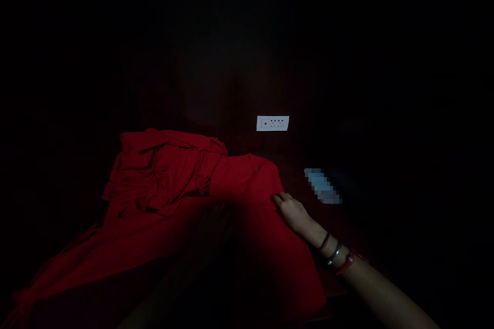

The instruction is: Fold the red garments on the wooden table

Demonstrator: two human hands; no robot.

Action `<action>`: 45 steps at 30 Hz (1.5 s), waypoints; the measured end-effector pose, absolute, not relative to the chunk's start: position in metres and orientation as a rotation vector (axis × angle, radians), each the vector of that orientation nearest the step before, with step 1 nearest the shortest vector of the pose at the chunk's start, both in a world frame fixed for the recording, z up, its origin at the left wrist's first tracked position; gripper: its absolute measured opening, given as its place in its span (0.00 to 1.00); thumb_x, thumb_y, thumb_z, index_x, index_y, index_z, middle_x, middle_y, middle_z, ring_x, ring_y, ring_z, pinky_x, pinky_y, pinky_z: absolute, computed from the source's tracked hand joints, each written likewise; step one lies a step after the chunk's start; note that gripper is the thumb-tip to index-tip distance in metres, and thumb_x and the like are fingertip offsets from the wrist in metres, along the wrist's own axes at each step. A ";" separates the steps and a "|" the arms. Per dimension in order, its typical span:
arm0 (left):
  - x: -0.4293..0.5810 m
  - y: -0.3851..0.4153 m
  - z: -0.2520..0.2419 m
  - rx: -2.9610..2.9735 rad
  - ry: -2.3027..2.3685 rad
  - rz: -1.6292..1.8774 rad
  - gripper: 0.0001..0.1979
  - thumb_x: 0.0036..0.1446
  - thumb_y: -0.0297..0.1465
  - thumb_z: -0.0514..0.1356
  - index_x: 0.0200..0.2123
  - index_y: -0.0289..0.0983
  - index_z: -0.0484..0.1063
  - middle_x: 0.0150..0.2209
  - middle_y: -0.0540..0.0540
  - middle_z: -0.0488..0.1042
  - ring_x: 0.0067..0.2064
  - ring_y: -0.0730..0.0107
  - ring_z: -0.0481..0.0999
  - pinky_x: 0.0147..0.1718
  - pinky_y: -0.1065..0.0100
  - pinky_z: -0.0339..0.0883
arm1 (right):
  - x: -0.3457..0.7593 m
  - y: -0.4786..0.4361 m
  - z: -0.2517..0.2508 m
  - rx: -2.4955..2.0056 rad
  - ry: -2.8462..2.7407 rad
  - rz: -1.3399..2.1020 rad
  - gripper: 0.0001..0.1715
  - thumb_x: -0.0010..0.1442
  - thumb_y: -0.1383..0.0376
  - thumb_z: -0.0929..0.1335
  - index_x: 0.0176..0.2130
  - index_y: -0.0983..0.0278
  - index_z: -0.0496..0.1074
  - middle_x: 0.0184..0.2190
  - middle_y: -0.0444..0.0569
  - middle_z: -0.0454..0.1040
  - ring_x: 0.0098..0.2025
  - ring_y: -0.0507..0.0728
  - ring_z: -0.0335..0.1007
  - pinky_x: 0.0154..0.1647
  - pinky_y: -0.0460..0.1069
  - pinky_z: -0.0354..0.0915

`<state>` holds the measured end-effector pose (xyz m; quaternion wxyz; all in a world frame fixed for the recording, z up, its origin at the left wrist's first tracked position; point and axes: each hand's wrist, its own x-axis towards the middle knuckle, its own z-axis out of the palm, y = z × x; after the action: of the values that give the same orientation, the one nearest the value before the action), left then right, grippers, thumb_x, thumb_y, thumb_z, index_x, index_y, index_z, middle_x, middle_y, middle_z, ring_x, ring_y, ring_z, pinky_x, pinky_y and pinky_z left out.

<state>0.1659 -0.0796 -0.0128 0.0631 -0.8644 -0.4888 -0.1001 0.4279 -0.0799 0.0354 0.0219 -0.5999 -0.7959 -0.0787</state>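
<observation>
A red fringed shawl (247, 179), or a similar cloth, lies across a dark surface (295, 179), bunched on the left, smoother on the right, its fringe (23, 306) trailing to the near left. The right hand (294, 213) rests its bent fingers on the shawl's right edge; whether that grip pinches cloth or only presses, I cannot tell. The left hand (216, 215) sits in shadow at the shawl's middle, its grip too dark to read.

The fabric looks light, soft and limp, creasing easily and hardly fragile, though loose strands could snag. The flat right edge and its corners seem the best hold; the bunched left layers would probably slide apart.
</observation>
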 end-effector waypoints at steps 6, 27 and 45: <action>0.201 -0.087 0.000 -2.687 -1.564 -0.161 0.24 0.56 0.41 0.48 0.57 0.47 0.54 0.60 0.44 0.52 0.59 0.51 0.52 0.51 0.45 0.50 | 0.454 -0.080 0.057 -1.801 -2.440 -0.528 0.17 0.58 0.71 0.58 0.47 0.63 0.64 0.42 0.54 0.64 0.45 0.58 0.58 0.39 0.47 0.59; 0.191 -0.093 -0.007 -2.621 -1.648 -0.180 0.28 0.56 0.46 0.44 0.58 0.43 0.51 0.59 0.43 0.53 0.59 0.51 0.50 0.52 0.44 0.45 | 0.427 -0.114 0.058 -2.278 -2.200 0.231 0.24 0.56 0.66 0.60 0.52 0.67 0.55 0.36 0.58 0.71 0.36 0.60 0.69 0.32 0.49 0.61; 0.196 -0.057 -0.003 -2.394 -1.775 -0.271 0.31 0.54 0.44 0.49 0.60 0.45 0.45 0.62 0.39 0.37 0.60 0.38 0.41 0.47 0.38 0.48 | 0.478 -0.131 0.062 -1.779 -2.058 1.061 0.30 0.50 0.68 0.63 0.54 0.64 0.60 0.36 0.49 0.70 0.29 0.51 0.66 0.29 0.45 0.62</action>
<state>0.1958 -0.0575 -0.0032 0.0746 -0.7977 -0.5915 -0.0904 0.4781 -0.1310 0.0624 0.1106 -0.6055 -0.7006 0.3610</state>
